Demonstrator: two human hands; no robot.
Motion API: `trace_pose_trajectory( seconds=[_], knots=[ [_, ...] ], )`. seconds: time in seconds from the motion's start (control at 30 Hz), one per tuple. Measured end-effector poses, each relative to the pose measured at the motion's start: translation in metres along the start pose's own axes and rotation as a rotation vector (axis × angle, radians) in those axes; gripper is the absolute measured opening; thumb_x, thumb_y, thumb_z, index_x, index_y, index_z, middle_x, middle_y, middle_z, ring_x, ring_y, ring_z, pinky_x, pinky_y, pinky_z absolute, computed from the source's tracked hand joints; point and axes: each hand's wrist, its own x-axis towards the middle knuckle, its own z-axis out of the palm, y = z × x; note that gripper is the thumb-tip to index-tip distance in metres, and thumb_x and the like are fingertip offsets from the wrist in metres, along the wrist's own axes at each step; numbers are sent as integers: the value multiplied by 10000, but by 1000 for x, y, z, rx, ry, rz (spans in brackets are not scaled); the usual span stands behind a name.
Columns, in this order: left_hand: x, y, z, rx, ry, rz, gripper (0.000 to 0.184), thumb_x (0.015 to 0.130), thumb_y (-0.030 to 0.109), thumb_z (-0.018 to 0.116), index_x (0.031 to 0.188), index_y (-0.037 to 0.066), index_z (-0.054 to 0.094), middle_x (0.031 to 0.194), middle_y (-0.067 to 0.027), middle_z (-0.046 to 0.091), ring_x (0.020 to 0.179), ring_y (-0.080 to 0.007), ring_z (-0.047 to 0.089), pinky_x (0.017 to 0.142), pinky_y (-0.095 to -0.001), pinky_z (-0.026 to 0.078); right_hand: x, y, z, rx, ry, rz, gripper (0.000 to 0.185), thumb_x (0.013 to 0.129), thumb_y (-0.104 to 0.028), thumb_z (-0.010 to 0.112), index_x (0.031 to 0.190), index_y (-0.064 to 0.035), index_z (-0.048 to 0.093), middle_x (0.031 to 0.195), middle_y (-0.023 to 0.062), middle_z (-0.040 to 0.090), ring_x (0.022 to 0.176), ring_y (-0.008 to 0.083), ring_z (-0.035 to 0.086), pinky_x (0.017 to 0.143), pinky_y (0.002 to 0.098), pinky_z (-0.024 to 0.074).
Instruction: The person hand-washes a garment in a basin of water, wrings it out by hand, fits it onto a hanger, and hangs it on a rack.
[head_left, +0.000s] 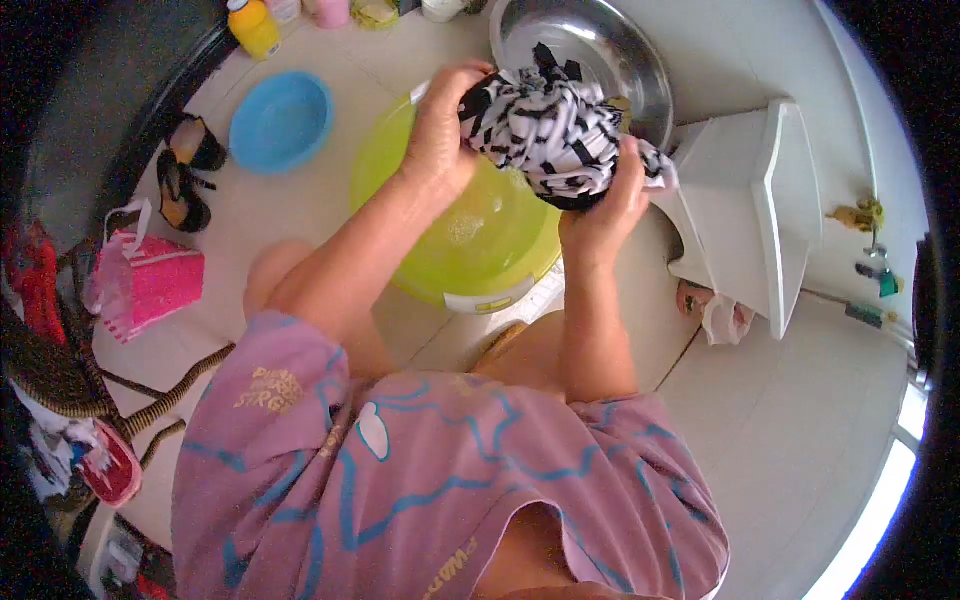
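Observation:
A bunched black-and-white patterned cloth (550,135) is held up between my two hands; its kind of garment cannot be made out. My left hand (440,130) is closed round its left end, and my right hand (605,210) grips the lower right end, where a loose corner sticks out. Beneath the cloth stands a yellow-green basin (400,235) with white handles, and some water with bubbles shows in it. Just behind the cloth, a large shiny metal basin (645,70) leans or rests near the wall.
A blue basin (280,120) lies on the tiled floor to the left, with black heeled shoes (182,190) and a pink bag (150,285) nearby. Yellow bottle (254,30) stands at the back. At right is a white stool-like piece (735,190) by the wall.

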Motion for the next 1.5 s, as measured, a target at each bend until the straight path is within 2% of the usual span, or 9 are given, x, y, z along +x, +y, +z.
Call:
trace_pose_trajectory(
  seconds=[0.17,0.3,0.43,0.57,0.7,0.83,0.93,1.13,1.5],
  knots=[
    [-13,11,6,607,-143,267,102,775,37,622,874,56,642,870,-24,632,773,-92,565,724,-232,463,12,30,-34,196,-188,446,296,886,-337,526,1028,-90,610,1000,58,662,928,213,633,862,376,493],
    [-9,3,-2,457,-133,204,159,787,33,629,945,27,646,962,-45,649,858,-108,582,801,-239,464,14,33,-36,268,-210,545,402,895,-415,534,1125,-94,604,1081,70,653,988,222,628,900,378,486],
    [-12,-2,-10,422,-155,273,217,807,34,618,1023,23,613,1243,-156,558,1131,-216,530,988,-325,407,8,16,-35,186,-277,533,465,925,-479,505,1194,-106,577,1145,75,636,1036,218,611,926,403,480],
    [-28,7,8,622,-299,458,205,820,25,560,1021,2,592,1342,-184,459,1163,-260,519,1003,-366,402,11,26,-45,270,-298,690,476,873,-518,567,1125,-117,614,1056,46,677,905,177,657,822,368,528],
    [-44,10,18,1110,-494,915,194,810,99,570,978,2,576,1265,-227,499,1127,-353,532,963,-455,429,10,29,-49,445,-349,796,421,848,-447,631,1104,-112,628,1055,51,674,917,177,651,847,352,516],
    [-60,4,42,1252,-651,1124,88,754,127,570,822,83,537,961,-123,553,887,-286,568,844,-526,510,3,22,-50,596,-331,879,334,861,-359,629,1078,-104,630,1050,64,671,957,174,639,867,337,507],
    [-69,7,73,1392,-962,1091,171,651,191,672,716,235,521,863,-10,534,888,-270,538,802,-562,520,5,33,-52,694,-376,965,289,866,-314,615,1036,-83,647,1018,71,684,921,169,649,856,331,514],
    [-76,27,101,1690,-1441,524,258,656,279,760,895,240,673,982,9,585,1017,-320,553,924,-572,442,-3,41,-61,771,-437,1093,331,844,-338,613,1004,-54,666,984,81,699,848,187,671,790,329,537],
    [-81,7,112,1775,-1541,367,253,588,171,709,835,225,693,989,22,609,995,-288,573,896,-548,454,-1,45,-79,740,-556,1183,297,827,-326,623,957,-62,669,918,66,702,776,177,672,692,312,542]
  ],
)
